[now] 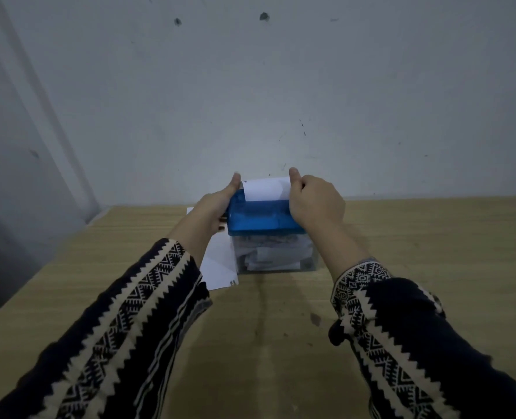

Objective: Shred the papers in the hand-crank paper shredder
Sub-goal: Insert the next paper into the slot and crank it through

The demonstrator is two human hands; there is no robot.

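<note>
— White sheet [264, 189] pinched at both edges: left hand [217, 204] at nine o'clock, right hand [315, 201] at three, standing in the slot.

— And the shredder [262, 220]?

— Blue top, clear bin of shreds, mid-table [431, 252]. Spare papers [217, 264] lie at its eight o'clock.

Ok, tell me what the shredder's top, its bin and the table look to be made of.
Shredder top: glossy blue plastic, apparently slightly translucent, with highlights on its rounded edges.
Bin: clear plastic by the look of it, since crumpled white paper shows through the walls.
Table: pale wood or wood-look laminate, matte; faint grain lines run across it, and which one is unclear.
</note>
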